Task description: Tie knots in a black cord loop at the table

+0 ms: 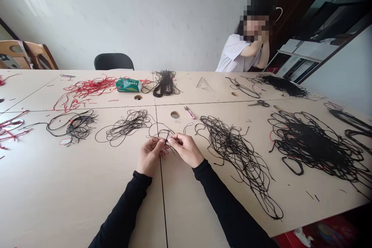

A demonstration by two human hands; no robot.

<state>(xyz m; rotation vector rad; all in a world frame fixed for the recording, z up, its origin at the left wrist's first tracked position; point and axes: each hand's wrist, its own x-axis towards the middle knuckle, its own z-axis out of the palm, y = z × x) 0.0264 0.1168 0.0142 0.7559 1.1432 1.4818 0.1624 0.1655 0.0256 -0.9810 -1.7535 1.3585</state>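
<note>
Both hands meet over the middle of the table, pinching a thin black cord (164, 133) between them. My left hand (151, 155) is closed on the cord with thumb and forefinger. From the other side, my right hand (186, 148) pinches it close to the left fingertips. Loops and loose ends of the cord stick out above and below the fingers; the exact spot gripped is partly hidden. A tangle of thin black cord (130, 124) lies to the left of my hands, and a larger bundle of knotted black cords (232, 143) to the right.
Beyond my hands lie pink-handled thread snips (190, 112) by a round table hole (174, 115). Farther off are scissors (258, 103), red cords (90, 87), a green packet (128, 85) and a black bundle (165, 83). A big cord pile (316, 143) covers the right. A person (244, 50) sits across.
</note>
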